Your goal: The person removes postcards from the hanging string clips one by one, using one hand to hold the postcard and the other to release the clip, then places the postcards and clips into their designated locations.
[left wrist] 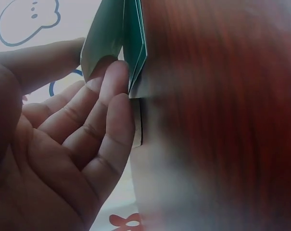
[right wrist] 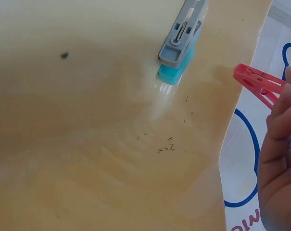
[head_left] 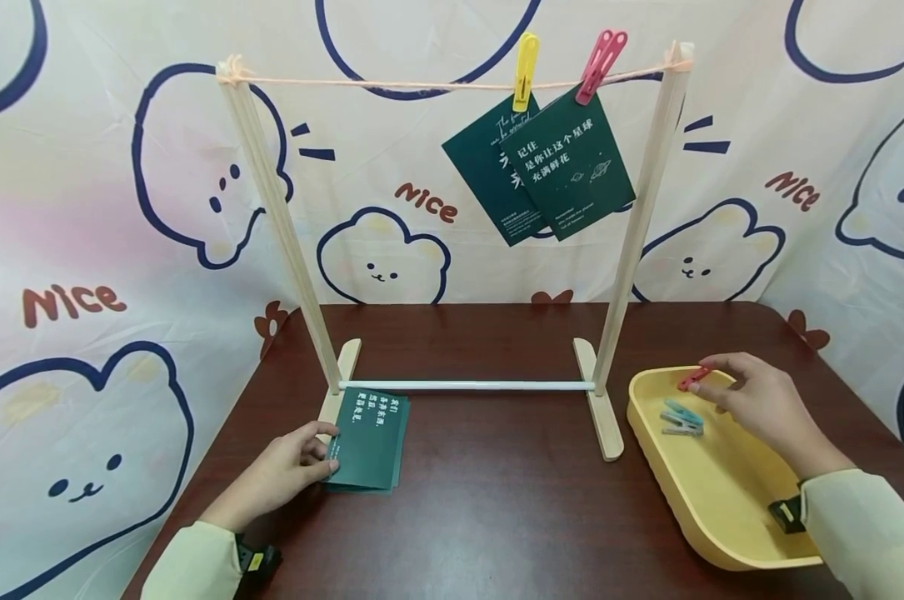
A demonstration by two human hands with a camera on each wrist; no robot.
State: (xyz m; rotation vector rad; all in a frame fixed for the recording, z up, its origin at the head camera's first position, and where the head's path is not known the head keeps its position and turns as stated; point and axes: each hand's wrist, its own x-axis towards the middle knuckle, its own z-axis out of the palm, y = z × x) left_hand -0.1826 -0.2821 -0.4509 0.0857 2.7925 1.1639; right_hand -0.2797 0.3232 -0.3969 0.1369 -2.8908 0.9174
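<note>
- Head view, near left: gripping the edge of a green card (head_left: 365, 454) in the left hand (head_left: 282, 467), on top of other cards (head_left: 402, 442) on the table (head_left: 481, 517), at the left foot of a wooden stand (head_left: 642, 208).
- Head view, right: pinching a red clip (head_left: 693, 380) in the right hand (head_left: 759, 404), above a yellow tray (head_left: 729, 500) with a blue clip (head_left: 682, 410) and a grey clip (head_left: 680, 428) inside.
- Head view, top: showing two hung cards (head_left: 575, 171), overlapping on the cord (head_left: 384, 83) under a yellow clip (head_left: 525, 73) and a pink clip (head_left: 601, 67). Apparently at the stage of picking up the next card and clip.
- Left wrist view: holding the green card between thumb and fingers, bent slightly away from its neighbours. Likely needed next: freeing that single sheet and raising it to the cord's left stretch.
- Right wrist view: holding the red clip at the fingertips, apart from the blue and grey clips. Probably then calling for a squeeze to open it over cord and card.
</note>
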